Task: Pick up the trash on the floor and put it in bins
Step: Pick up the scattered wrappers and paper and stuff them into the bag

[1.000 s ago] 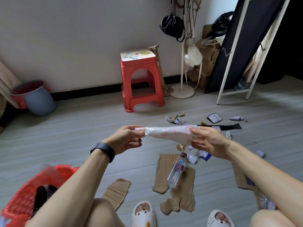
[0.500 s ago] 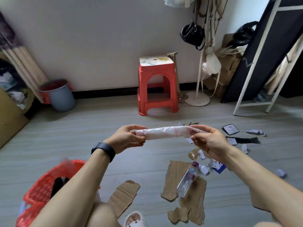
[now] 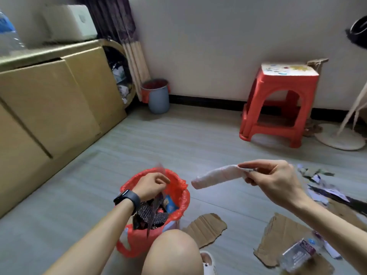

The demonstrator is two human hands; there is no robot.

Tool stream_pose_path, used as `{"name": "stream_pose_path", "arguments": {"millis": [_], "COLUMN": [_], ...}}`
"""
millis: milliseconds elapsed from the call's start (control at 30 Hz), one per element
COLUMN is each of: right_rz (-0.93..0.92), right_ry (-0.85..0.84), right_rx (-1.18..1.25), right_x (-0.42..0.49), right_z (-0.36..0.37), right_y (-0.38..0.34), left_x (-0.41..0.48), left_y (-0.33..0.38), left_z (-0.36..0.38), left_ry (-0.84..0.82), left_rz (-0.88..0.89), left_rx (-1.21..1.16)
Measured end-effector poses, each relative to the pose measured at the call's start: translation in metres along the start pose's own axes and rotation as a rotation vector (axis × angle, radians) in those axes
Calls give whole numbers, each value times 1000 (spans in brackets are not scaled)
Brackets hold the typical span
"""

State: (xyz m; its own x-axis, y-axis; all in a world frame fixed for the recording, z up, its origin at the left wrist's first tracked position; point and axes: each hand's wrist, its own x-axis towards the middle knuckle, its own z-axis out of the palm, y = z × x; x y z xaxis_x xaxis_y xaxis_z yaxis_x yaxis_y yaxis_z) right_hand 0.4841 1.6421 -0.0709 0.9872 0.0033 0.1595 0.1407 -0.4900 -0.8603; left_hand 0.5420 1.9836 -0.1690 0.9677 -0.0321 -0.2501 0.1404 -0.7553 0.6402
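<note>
**Rolled plastic bag (image 3: 216, 178) held beside red-lined bin (image 3: 183, 197)**

Right hand (image 3: 276, 181) pinching one end, bag in the air just right of the bin. Left hand (image 3: 152, 185) curled at the liner rim, grip unclear. Cardboard scraps (image 3: 206, 227) on the floor (image 3: 178, 141) alongside.

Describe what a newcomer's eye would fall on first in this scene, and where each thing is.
The right hand pinching a rolled plastic bag in mid-air, centre right, draws the eye first. Just left of it stands a red-lined bin stuffed with dark trash, the left hand at its rim. A red stool stands at the back right.
</note>
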Motion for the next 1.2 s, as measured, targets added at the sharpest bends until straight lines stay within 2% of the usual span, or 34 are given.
{"name": "stream_pose_path", "arguments": {"millis": [100,233,367,467,600,733,900,1033,1200], "right_rz": [-74,-160,-309,-386,-301,-222,-376,-273,-169], "right_ry": [-79,-208,-338,-460,-565,-574,-539,-513,-421], "right_rx": [-49,-116,-414,-668,-773,-779,-960,-847,-707], "right_x": [22,45,67,79,93,97,76,63,53], "right_z": [36,95,160,205,258,280,298,293,272], "right_y": [-8,-11,-7,4,29,56,95,98,107], "left_x": [-7,-21,-26,-27,-17,-5,0,2,0], "left_y": [-45,-82,-104,-121,-137,-136,-141,-141,-132], "left_z": [1,31,53,56,55,56,63,62,54], "left_ry": [135,79,12,-15,-56,-63,-114,-72,79], "left_rz": [-53,-91,-111,-181,-212,-215,-238,-228,-191], "left_rx": [261,520,705,714,728,747,790,703,505]}}
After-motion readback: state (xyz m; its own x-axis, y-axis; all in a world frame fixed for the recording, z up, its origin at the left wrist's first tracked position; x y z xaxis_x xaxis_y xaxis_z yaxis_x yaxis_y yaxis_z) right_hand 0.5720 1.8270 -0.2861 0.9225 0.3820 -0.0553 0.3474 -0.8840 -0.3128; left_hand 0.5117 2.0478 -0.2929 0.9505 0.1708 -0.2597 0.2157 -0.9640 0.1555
